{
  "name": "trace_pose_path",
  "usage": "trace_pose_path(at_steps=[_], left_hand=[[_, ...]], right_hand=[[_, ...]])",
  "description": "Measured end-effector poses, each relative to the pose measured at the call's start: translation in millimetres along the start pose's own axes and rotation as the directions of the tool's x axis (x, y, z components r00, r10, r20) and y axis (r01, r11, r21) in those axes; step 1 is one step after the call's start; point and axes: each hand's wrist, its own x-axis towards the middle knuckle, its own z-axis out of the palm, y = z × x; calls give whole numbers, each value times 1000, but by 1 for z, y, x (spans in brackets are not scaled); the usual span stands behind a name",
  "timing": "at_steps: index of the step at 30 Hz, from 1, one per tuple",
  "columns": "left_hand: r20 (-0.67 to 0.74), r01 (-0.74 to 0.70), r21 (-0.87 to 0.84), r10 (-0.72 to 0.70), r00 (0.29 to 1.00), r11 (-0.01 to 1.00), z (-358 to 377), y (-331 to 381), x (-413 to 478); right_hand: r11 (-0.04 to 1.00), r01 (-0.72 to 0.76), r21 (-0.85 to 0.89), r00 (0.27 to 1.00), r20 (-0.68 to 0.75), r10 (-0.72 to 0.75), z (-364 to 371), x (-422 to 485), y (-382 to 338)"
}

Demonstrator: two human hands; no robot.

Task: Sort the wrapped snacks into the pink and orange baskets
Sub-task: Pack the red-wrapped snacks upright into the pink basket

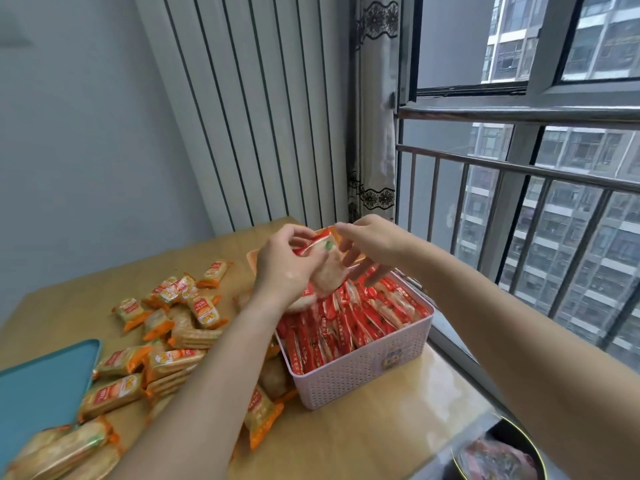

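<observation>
The pink basket [360, 372] stands on the wooden table, packed with several red-wrapped rice crackers [349, 323]. Just behind it, mostly hidden by my hands, shows a corner of the orange basket [254, 259]. My left hand [284, 268] grips a small stack of red-wrapped snacks [325, 268] above the pink basket's far end. My right hand [370, 244] pinches the top edge of the uppermost wrapper with fingers spread. Orange-wrapped biscuit packs [180, 320] lie scattered on the table to the left.
A teal tray [41, 386] sits at the left table edge. A dark round tin [502, 452] with a wrapper inside is at the bottom right. A window with a metal railing runs along the right; a radiator and curtain stand behind the table.
</observation>
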Motion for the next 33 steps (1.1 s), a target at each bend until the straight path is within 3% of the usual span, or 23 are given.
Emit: trace_pose_path(at_steps=[2,4,6,8,11,13,15,18,22,25,29,33], left_hand=[[32,42,-146,-38,999,988,15,6,0],[62,78,-229,-65,996,970,30,8,2],[93,103,-285,-79,993,953,40,8,8],[171,122,-303,-72,983,945,45,8,15],[243,114,-318,-36,969,941,54,9,24],[194,62,-231,-16,981,971,60,6,27],[208,-39,22,33,978,999,67,-3,29],[385,-190,334,50,922,923,75,-17,29],[639,-445,433,81,765,784,78,-27,30],[706,-601,465,138,695,650,79,-28,31],[678,-661,507,218,702,553,77,-29,34],[651,-683,520,278,706,513,79,-27,35]], right_hand=[[995,-96,17,994,58,95,-5,2,-3],[992,-122,43,992,19,121,-12,8,0],[994,-25,-110,998,-63,19,-22,15,8],[962,107,-251,993,-26,-117,-32,18,17],[934,143,-329,989,6,-149,-44,18,28],[944,80,-320,986,-111,-121,-51,20,35],[967,5,-253,974,-218,-62,-56,23,44],[982,-95,-161,967,-250,52,-57,26,58],[993,-119,9,963,-243,117,-49,32,67],[985,-158,-66,973,-179,144,-36,36,73],[953,-152,-263,977,-185,104,-29,36,72],[838,-128,-531,979,-203,21,-21,36,69]])
